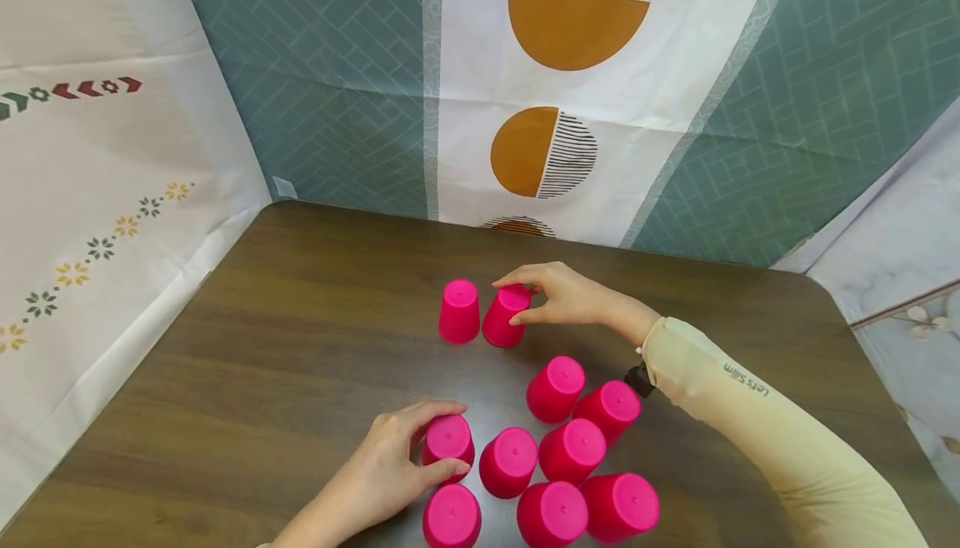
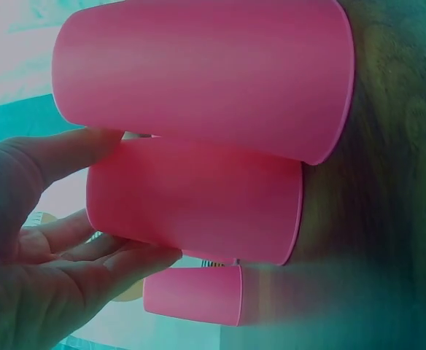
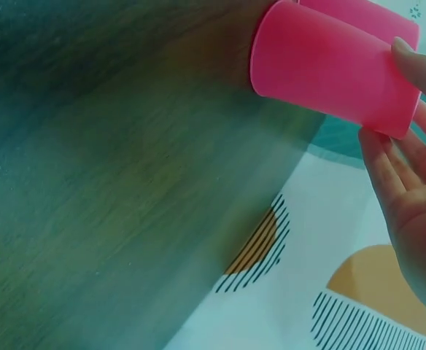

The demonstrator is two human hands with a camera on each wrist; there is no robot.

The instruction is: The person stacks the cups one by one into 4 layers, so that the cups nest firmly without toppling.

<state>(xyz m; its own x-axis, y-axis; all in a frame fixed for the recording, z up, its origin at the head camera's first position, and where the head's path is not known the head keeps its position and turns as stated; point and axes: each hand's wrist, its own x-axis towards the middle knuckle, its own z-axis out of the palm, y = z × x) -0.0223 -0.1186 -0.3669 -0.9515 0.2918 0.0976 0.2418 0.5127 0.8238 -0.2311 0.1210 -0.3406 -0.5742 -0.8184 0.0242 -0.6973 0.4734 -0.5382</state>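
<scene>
Pink plastic cups stand upside down on a brown wooden table. Toward the back, my right hand (image 1: 566, 294) grips one cup (image 1: 499, 323) between thumb and fingers, right beside another upturned cup (image 1: 459, 315). In the right wrist view the gripped cup (image 3: 330, 65) has its rim at the tabletop. At the front, my left hand (image 1: 386, 469) holds a cup (image 1: 448, 438) by its sides, thumb nearest me. Another cup (image 1: 452, 516) stands just in front of it. The left wrist view shows the held cup (image 2: 198, 197) partly behind that nearer cup (image 2: 206, 65).
Several more upturned cups cluster right of my left hand, among them one cup (image 1: 508, 462) close by and one (image 1: 557, 390) farther back. The wooden tabletop (image 1: 300, 323) reaches a patterned cloth (image 1: 345, 115) behind; a white cloth (image 1: 112, 240) hangs at the left.
</scene>
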